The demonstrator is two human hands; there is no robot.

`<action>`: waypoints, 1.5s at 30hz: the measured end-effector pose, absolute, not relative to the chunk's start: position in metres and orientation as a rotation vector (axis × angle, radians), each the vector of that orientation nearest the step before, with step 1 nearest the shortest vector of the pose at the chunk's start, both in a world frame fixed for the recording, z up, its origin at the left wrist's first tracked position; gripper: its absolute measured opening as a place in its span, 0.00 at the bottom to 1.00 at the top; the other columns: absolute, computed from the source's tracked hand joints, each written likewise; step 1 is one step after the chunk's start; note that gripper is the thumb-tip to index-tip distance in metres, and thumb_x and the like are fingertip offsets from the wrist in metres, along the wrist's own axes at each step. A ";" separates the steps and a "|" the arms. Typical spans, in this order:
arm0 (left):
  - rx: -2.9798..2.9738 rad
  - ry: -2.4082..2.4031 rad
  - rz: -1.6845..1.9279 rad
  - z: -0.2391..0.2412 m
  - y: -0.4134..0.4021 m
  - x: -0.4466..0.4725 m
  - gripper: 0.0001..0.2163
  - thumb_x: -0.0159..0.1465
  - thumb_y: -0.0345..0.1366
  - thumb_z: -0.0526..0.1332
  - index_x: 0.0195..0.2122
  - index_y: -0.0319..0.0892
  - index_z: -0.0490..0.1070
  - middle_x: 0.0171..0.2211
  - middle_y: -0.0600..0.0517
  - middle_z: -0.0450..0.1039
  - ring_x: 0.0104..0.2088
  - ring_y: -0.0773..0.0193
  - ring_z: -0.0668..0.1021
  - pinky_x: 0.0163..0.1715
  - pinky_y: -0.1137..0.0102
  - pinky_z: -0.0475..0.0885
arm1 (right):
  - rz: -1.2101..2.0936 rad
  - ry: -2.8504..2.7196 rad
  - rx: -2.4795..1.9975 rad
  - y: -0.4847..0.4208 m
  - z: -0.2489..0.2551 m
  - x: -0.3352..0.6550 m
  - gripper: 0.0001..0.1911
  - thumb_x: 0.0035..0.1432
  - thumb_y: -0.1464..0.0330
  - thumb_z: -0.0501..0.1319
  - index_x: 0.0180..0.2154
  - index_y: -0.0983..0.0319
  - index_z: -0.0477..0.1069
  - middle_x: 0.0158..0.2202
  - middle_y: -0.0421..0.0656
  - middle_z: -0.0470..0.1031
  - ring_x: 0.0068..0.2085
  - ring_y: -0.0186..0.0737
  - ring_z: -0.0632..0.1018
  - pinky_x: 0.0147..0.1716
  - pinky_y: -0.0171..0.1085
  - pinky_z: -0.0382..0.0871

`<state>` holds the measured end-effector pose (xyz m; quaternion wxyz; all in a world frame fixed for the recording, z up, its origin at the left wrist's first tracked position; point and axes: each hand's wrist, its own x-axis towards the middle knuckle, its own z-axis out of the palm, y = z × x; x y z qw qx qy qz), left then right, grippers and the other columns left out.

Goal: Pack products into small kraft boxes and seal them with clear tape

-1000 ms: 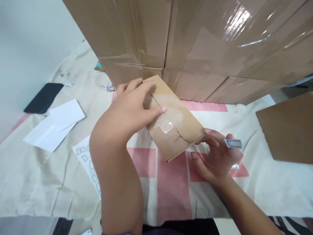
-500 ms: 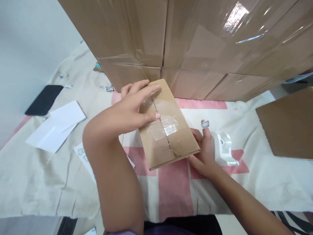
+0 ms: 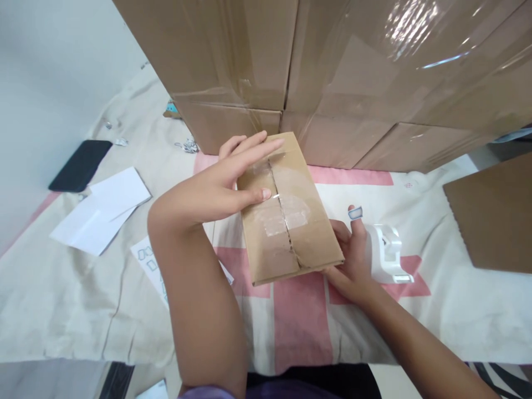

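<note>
A flat brown cardboard box (image 3: 307, 244) tilts above the bed, with clear tape over its centre seam. My left hand (image 3: 236, 177) grips its left side, the thumb and index finger on the top face and the other fingers past the far left edge. At the lower right corner, my right hand (image 3: 351, 255) holds the box from beneath, its fingers partly hidden. A small blue-edged label (image 3: 355, 213) clings to my raised right thumb. Just right of that hand stands a white tape dispenser (image 3: 386, 255).
A large taped carton (image 3: 341, 83) blocks the far side. White papers (image 3: 100, 210), a sheet of blue-outlined labels (image 3: 149, 266) and a black flat object (image 3: 78, 166) lie left. A cardboard piece (image 3: 494, 216) is at right, on a white-and-pink bedsheet (image 3: 303, 327).
The whole view has shifted slightly, so most things appear further right. The box has turned a little, and both hands keep their places on it.
</note>
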<state>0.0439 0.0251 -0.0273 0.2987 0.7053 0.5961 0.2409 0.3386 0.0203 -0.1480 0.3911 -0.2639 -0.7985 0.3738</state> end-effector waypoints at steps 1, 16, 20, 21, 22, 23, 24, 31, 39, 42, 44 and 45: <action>1.870 1.579 0.651 -0.028 0.025 0.044 0.31 0.64 0.49 0.64 0.68 0.68 0.58 0.73 0.61 0.51 0.76 0.47 0.45 0.72 0.45 0.52 | 0.946 -2.031 -0.669 0.021 -0.147 0.339 0.50 0.62 0.58 0.69 0.72 0.50 0.37 0.57 0.52 0.71 0.45 0.45 0.79 0.41 0.46 0.80; 1.800 1.703 0.784 -0.034 0.049 0.069 0.34 0.59 0.49 0.69 0.66 0.61 0.62 0.73 0.60 0.51 0.76 0.42 0.41 0.73 0.41 0.47 | 0.576 -1.808 -0.625 0.017 -0.139 0.347 0.31 0.60 0.69 0.68 0.62 0.47 0.63 0.42 0.43 0.72 0.35 0.41 0.76 0.30 0.43 0.77; 1.766 1.792 0.773 -0.033 0.052 0.077 0.33 0.61 0.45 0.66 0.68 0.56 0.61 0.75 0.59 0.47 0.76 0.48 0.45 0.74 0.46 0.47 | 0.604 -2.030 -0.446 0.004 -0.125 0.341 0.10 0.64 0.72 0.63 0.48 0.58 0.71 0.30 0.40 0.72 0.28 0.37 0.74 0.26 0.39 0.72; 1.768 1.804 0.779 -0.033 0.053 0.079 0.33 0.61 0.44 0.66 0.68 0.56 0.61 0.74 0.59 0.48 0.76 0.50 0.45 0.74 0.48 0.47 | 0.610 -2.070 -0.448 0.000 -0.124 0.337 0.07 0.65 0.73 0.62 0.44 0.60 0.71 0.27 0.39 0.71 0.26 0.36 0.72 0.25 0.37 0.69; 1.773 1.811 0.786 -0.034 0.054 0.080 0.33 0.61 0.44 0.66 0.68 0.57 0.62 0.74 0.59 0.49 0.76 0.52 0.46 0.74 0.49 0.47 | 0.607 -2.094 -0.475 -0.002 -0.125 0.333 0.05 0.64 0.74 0.62 0.42 0.61 0.71 0.25 0.38 0.70 0.25 0.34 0.71 0.24 0.36 0.67; 1.779 1.815 0.794 -0.034 0.054 0.080 0.32 0.61 0.43 0.66 0.67 0.57 0.63 0.74 0.60 0.50 0.76 0.53 0.46 0.74 0.50 0.48 | 0.605 -2.105 -0.518 -0.004 -0.127 0.330 0.04 0.64 0.75 0.62 0.41 0.61 0.71 0.23 0.37 0.70 0.24 0.33 0.70 0.23 0.35 0.66; 1.785 1.817 0.799 -0.035 0.054 0.081 0.31 0.61 0.43 0.66 0.66 0.58 0.64 0.73 0.60 0.51 0.76 0.54 0.47 0.74 0.51 0.48 | 0.606 -2.109 -0.562 -0.005 -0.130 0.327 0.05 0.64 0.75 0.62 0.40 0.61 0.72 0.23 0.36 0.70 0.23 0.32 0.69 0.24 0.34 0.66; 1.793 1.860 0.776 -0.031 0.054 0.087 0.28 0.61 0.41 0.66 0.63 0.59 0.67 0.73 0.61 0.53 0.75 0.55 0.49 0.74 0.55 0.52 | 0.555 -2.109 -0.680 -0.003 -0.136 0.325 0.05 0.64 0.75 0.63 0.41 0.60 0.72 0.25 0.36 0.73 0.23 0.30 0.69 0.24 0.31 0.65; 1.784 1.880 0.715 -0.030 0.056 0.091 0.27 0.61 0.41 0.67 0.62 0.60 0.68 0.73 0.62 0.51 0.76 0.55 0.45 0.75 0.56 0.49 | 0.485 -2.149 -0.707 0.000 -0.131 0.327 0.06 0.63 0.74 0.63 0.36 0.59 0.68 0.21 0.32 0.65 0.21 0.30 0.65 0.22 0.32 0.60; 1.781 1.883 0.712 -0.030 0.057 0.092 0.26 0.61 0.40 0.66 0.61 0.60 0.68 0.73 0.63 0.51 0.76 0.54 0.45 0.75 0.55 0.49 | 0.415 -2.174 -0.683 0.000 -0.130 0.327 0.06 0.64 0.75 0.62 0.37 0.59 0.68 0.21 0.32 0.66 0.21 0.30 0.66 0.23 0.32 0.60; 1.777 1.883 0.710 -0.031 0.058 0.092 0.26 0.61 0.40 0.66 0.62 0.60 0.68 0.73 0.63 0.50 0.76 0.53 0.44 0.75 0.53 0.49 | 0.385 -2.196 -0.671 0.001 -0.129 0.328 0.05 0.64 0.75 0.62 0.38 0.59 0.69 0.21 0.33 0.68 0.21 0.30 0.66 0.23 0.33 0.60; 1.779 1.877 0.707 -0.032 0.059 0.092 0.27 0.61 0.40 0.66 0.62 0.59 0.67 0.73 0.62 0.50 0.76 0.52 0.44 0.75 0.51 0.48 | 0.374 -2.206 -0.673 0.001 -0.128 0.328 0.05 0.64 0.75 0.62 0.39 0.60 0.69 0.21 0.33 0.69 0.22 0.30 0.66 0.23 0.33 0.61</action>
